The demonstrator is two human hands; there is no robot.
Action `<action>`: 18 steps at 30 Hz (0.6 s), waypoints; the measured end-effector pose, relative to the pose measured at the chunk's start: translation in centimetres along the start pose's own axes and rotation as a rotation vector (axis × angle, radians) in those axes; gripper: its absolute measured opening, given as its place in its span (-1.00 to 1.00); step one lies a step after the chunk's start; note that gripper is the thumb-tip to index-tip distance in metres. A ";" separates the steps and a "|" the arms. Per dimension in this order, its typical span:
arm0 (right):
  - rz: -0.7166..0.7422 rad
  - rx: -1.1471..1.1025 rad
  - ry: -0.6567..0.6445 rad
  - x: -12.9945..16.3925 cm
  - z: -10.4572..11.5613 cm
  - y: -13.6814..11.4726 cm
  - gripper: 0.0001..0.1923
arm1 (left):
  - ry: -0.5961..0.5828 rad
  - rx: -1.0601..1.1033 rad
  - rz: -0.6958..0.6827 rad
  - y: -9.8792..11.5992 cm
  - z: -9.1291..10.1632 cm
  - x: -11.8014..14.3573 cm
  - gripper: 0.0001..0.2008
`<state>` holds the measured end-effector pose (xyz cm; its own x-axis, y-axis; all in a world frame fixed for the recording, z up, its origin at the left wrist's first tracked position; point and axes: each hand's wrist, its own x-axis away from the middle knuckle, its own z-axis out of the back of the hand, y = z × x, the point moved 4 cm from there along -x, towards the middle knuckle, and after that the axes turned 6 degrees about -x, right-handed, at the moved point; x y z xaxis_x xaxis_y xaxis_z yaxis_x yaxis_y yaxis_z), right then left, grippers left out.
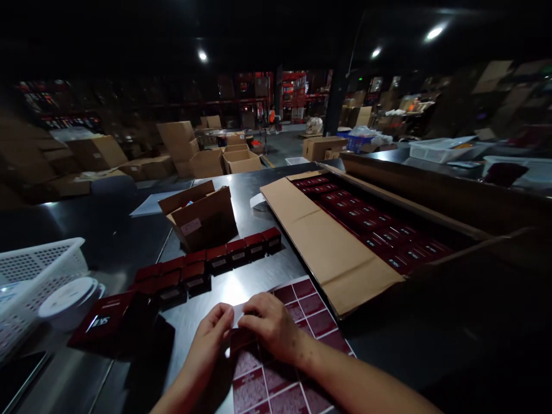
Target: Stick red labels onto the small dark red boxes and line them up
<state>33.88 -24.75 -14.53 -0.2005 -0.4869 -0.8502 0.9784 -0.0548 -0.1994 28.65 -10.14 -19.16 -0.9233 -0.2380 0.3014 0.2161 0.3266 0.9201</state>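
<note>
A sheet of dark red printed stickers [282, 376], divided by white lines, lies on the metal table in front of me. My left hand [212, 329] pinches the sheet's far left corner, where a white bit shows between thumb and finger. Close beside it, my right hand [272, 326] is closed over the same corner, its fingertips on the white part; whether a single sticker has lifted there I cannot make out. Beyond my hands runs a row of small dark red boxes [219, 259]. A larger dark red box [106, 322] sits to the left.
A large open carton [332, 247] on the right holds rows of dark red boxes [373, 221]. A smaller open carton [202, 221] stands behind the row. At left are a white basket [47, 259], a lidded white tub [71, 302] and a phone [23, 376].
</note>
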 end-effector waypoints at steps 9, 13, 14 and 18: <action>0.013 -0.044 -0.014 -0.2 0.5 -0.2 -0.82 | 0.091 -0.256 -0.161 1.2 0.3 -0.1 -0.57; 0.032 -0.042 0.037 -0.4 1.0 -0.5 -0.83 | 0.137 -0.337 -0.185 1.7 0.6 -0.2 -0.56; 0.028 -0.043 0.047 -0.4 1.1 -0.5 -0.82 | 0.151 -0.348 -0.186 1.8 0.6 -0.1 -0.56; 0.024 -0.065 0.072 -0.3 1.3 -0.6 -0.84 | 0.172 -0.318 -0.178 1.7 0.8 -0.2 -0.54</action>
<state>33.44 -25.69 -13.55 -0.1825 -0.4236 -0.8873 0.9781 0.0138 -0.2078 28.97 -8.82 -17.82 -0.8944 -0.4237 0.1431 0.1701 -0.0264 0.9851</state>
